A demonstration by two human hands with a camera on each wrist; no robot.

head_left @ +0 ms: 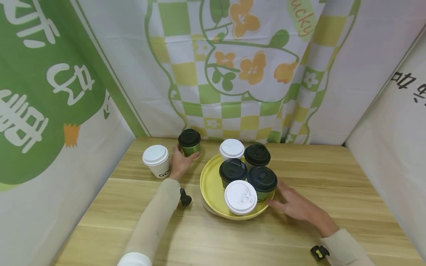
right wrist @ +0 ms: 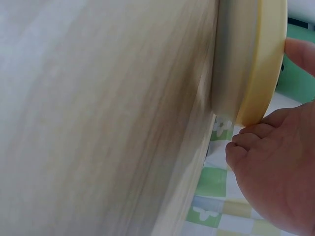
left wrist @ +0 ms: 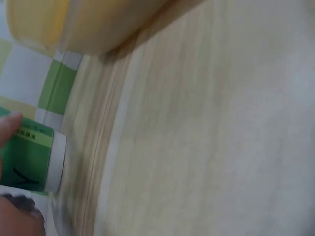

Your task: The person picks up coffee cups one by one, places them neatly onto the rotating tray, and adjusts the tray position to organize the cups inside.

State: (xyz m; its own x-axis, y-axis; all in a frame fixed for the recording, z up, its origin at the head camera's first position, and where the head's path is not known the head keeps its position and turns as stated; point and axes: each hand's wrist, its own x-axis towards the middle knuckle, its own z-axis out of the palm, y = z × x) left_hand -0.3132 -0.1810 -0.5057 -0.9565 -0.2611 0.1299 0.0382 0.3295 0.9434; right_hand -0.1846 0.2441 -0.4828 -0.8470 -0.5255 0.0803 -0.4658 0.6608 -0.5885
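My left hand (head_left: 181, 162) grips a green paper cup (head_left: 191, 150) with a black lid, near the table's back edge. In the left wrist view this cup (left wrist: 29, 155) shows a pale band at its base, close over the tabletop. Just left of that hand stands a white cup (head_left: 158, 164) with a white lid and dark lettering. My right hand (head_left: 296, 203) is at the right rim of a round yellow tray (head_left: 209, 181), thumb and fingers spread along the rim in the right wrist view. Beside it, a green cup (head_left: 263, 183) with a black lid stands on the tray.
Also grouped at the tray are two black-lidded cups (head_left: 233, 170) (head_left: 257, 155) and two white-lidded cups (head_left: 240, 197) (head_left: 232, 148). Another white lid (head_left: 134, 259) shows at the bottom edge by the left forearm. Printed cloth (head_left: 233, 111) hangs behind the wooden table (head_left: 206, 244).
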